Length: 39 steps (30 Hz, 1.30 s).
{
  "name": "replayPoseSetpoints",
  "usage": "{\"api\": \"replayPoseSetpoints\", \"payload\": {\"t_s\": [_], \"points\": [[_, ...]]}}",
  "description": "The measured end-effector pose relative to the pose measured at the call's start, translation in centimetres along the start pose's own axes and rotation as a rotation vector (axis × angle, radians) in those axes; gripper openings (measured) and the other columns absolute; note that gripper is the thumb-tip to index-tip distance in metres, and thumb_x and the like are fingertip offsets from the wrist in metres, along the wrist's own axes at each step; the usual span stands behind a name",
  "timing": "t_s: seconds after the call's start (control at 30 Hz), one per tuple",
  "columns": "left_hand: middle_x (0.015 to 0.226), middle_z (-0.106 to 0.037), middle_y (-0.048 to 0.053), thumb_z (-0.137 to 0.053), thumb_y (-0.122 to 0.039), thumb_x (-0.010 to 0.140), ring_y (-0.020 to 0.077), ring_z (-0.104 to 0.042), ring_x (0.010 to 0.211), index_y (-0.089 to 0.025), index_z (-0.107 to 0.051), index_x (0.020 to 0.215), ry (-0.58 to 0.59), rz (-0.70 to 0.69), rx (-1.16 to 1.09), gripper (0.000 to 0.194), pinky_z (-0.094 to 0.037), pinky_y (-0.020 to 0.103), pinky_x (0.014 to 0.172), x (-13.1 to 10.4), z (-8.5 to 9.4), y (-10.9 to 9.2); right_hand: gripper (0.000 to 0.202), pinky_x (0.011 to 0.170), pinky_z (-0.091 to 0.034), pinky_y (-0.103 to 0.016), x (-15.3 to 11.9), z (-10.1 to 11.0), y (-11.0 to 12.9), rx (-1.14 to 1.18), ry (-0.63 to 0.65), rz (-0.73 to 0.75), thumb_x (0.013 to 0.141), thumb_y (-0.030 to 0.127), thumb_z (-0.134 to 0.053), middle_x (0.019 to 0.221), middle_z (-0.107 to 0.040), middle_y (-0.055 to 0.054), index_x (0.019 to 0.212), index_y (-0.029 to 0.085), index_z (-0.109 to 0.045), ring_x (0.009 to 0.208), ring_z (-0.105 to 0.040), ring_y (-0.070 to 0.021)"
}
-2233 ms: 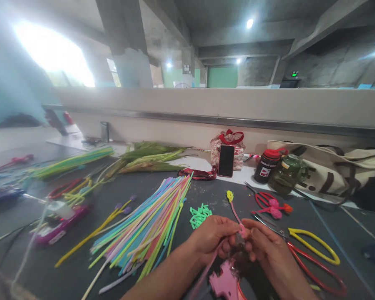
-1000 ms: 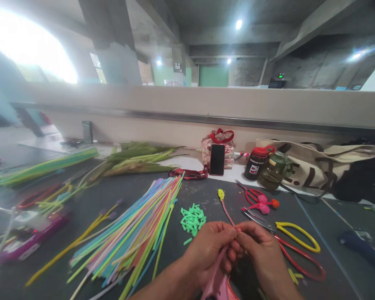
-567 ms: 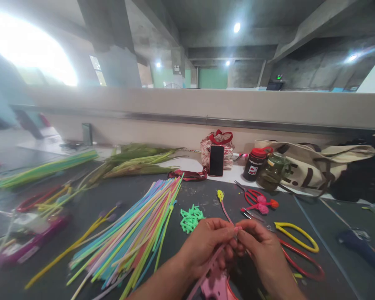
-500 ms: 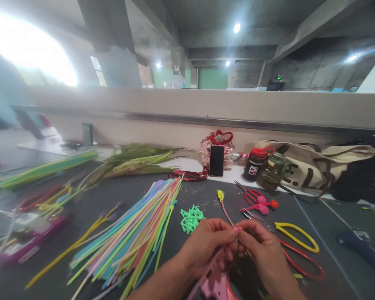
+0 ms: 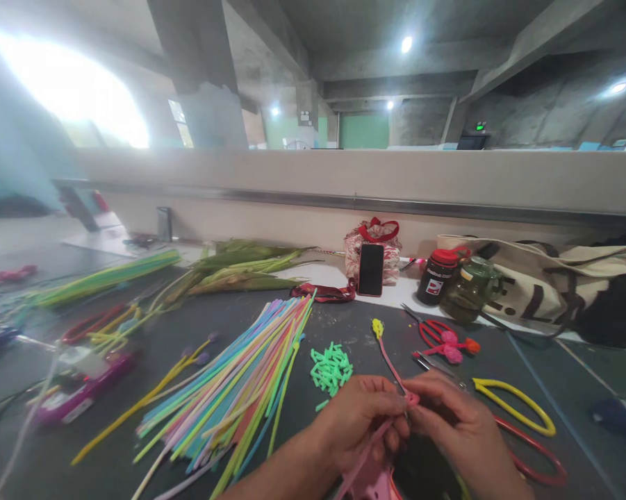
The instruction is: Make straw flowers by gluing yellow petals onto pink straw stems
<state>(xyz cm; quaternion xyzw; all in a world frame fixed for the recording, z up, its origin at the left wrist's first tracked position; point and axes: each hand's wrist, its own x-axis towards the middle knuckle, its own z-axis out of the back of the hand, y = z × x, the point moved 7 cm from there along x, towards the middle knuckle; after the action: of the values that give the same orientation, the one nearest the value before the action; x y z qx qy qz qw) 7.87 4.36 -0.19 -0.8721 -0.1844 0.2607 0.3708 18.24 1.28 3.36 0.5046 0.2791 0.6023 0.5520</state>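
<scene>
My left hand (image 5: 367,420) and my right hand (image 5: 456,423) meet at the lower middle, both pinching a small pink knot-like piece (image 5: 411,398) of a thin pink strip between thumb and fingers. From it a pink stem (image 5: 388,357) runs away from me to a yellow woven tip (image 5: 378,328). A longer pink strip (image 5: 362,462) hangs down past my left palm. Below my hands lies a flat pink object (image 5: 378,482) with a red edge, partly hidden. Short green tube pieces (image 5: 331,367) lie in a pile just beyond my left hand.
Pastel strips (image 5: 229,389) fan out on the left. To the right lie red-handled scissors (image 5: 431,332), pink balls (image 5: 452,347) and yellow-handled pliers (image 5: 515,403). A phone (image 5: 371,269), a dark bottle (image 5: 436,278), a green jug (image 5: 467,288) and a canvas bag (image 5: 531,278) stand at the back.
The view has shifted a little, so everything sits further right. Both hands still pinch the pink piece, and more of it shows between the fingertips.
</scene>
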Motion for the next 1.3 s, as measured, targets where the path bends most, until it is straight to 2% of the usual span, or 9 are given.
{"api": "replayPoseSetpoints", "payload": {"t_s": [0.2,0.3,0.4,0.57,0.63,0.77,0.93,1.07,1.3], "points": [[0.043,-0.056,-0.003,-0.066,-0.027,0.061,0.0013,-0.034,0.027,-0.013,-0.054,0.062,-0.1,-0.046,0.051,0.019,-0.022,0.014,0.03,-0.5,0.4,-0.6,0.008,0.064,-0.049,-0.024,0.0,0.0,0.6,-0.029,-0.016,-0.015,0.073,0.028,-0.065,0.075,-0.066,-0.003,0.076,0.025,-0.072,0.072,-0.061,-0.0203],[0.045,-0.056,-0.003,-0.067,-0.029,0.06,0.0023,-0.034,0.028,-0.014,-0.052,0.063,-0.133,-0.046,0.09,0.02,-0.017,0.016,0.029,-0.5,0.9,-0.5,0.011,0.057,-0.049,-0.022,0.0,-0.4,0.1,0.019,0.002,-0.084,0.075,0.031,-0.062,0.074,-0.066,-0.003,0.073,0.024,-0.07,0.068,-0.062,-0.0194],[0.046,-0.055,-0.004,-0.065,-0.028,0.06,0.0032,-0.034,0.028,-0.016,-0.051,0.064,-0.145,-0.043,0.143,0.019,-0.019,0.016,0.029,-0.3,1.4,-0.3,0.014,0.053,-0.049,-0.021,-0.2,-1.1,-0.7,0.093,0.051,-0.159,0.076,0.034,-0.06,0.069,-0.063,0.0,0.075,0.023,-0.068,0.059,-0.06,-0.0161],[0.037,-0.046,-0.009,-0.061,-0.024,0.059,0.0026,-0.028,0.025,-0.017,-0.049,0.06,-0.187,-0.071,0.241,0.014,-0.015,0.017,0.028,-0.5,1.4,-0.9,0.013,0.053,-0.046,-0.02,-0.6,-1.5,-1.2,0.148,0.02,-0.21,0.077,0.032,-0.058,0.063,-0.058,0.003,0.075,0.021,-0.063,0.056,-0.055,-0.0139],[0.034,-0.042,-0.01,-0.06,-0.023,0.059,0.0012,-0.023,0.024,-0.016,-0.05,0.058,-0.191,-0.087,0.242,0.013,-0.013,0.017,0.028,-0.7,1.1,-1.2,0.012,0.053,-0.045,-0.02,-0.7,-1.7,-1.3,0.161,0.046,-0.226,0.078,0.031,-0.057,0.063,-0.057,0.003,0.076,0.02,-0.061,0.057,-0.054,-0.0134],[0.032,-0.039,-0.011,-0.06,-0.023,0.059,0.0019,-0.023,0.023,-0.017,-0.05,0.058,-0.183,-0.089,0.238,0.012,-0.013,0.018,0.028,-0.9,0.9,-1.4,0.012,0.053,-0.044,-0.021,-0.6,-1.9,-1.8,0.221,0.102,-0.266,0.079,0.031,-0.056,0.062,-0.054,0.004,0.076,0.02,-0.058,0.056,-0.053,-0.0129],[0.029,-0.036,-0.011,-0.066,-0.032,0.059,0.0024,-0.021,0.023,-0.018,-0.048,0.053,-0.168,-0.031,0.284,0.024,-0.012,0.019,0.027,-0.8,1.0,-1.0,0.014,0.053,-0.045,-0.02,-0.7,-2.0,-1.9,0.188,0.172,-0.292,0.074,0.033,-0.062,0.07,-0.062,0.002,0.082,0.022,-0.065,0.06,-0.057,-0.0149],[0.03,-0.034,-0.011,-0.063,-0.025,0.055,0.002,-0.022,0.024,-0.017,-0.049,0.051,-0.145,0.026,0.223,0.016,-0.011,0.019,0.028,-0.7,1.0,-0.5,0.01,0.046,-0.042,-0.018,-0.6,-1.7,-1.9,0.146,0.124,-0.318,0.064,0.031,-0.068,0.054,-0.057,0.005,0.066,0.022,-0.064,0.049,-0.053,-0.0128],[0.03,-0.037,-0.01,-0.06,-0.025,0.054,0.0032,-0.022,0.023,-0.017,-0.052,0.053,-0.158,-0.027,0.244,0.011,-0.011,0.02,0.026,-0.6,1.3,-0.7,0.016,0.042,-0.037,-0.018,-0.9,-2.2,-2.3,0.305,0.009,-0.407,0.061,0.032,-0.069,0.043,-0.05,0.007,0.06,0.02,-0.059,0.04,-0.049,-0.0105]]}}
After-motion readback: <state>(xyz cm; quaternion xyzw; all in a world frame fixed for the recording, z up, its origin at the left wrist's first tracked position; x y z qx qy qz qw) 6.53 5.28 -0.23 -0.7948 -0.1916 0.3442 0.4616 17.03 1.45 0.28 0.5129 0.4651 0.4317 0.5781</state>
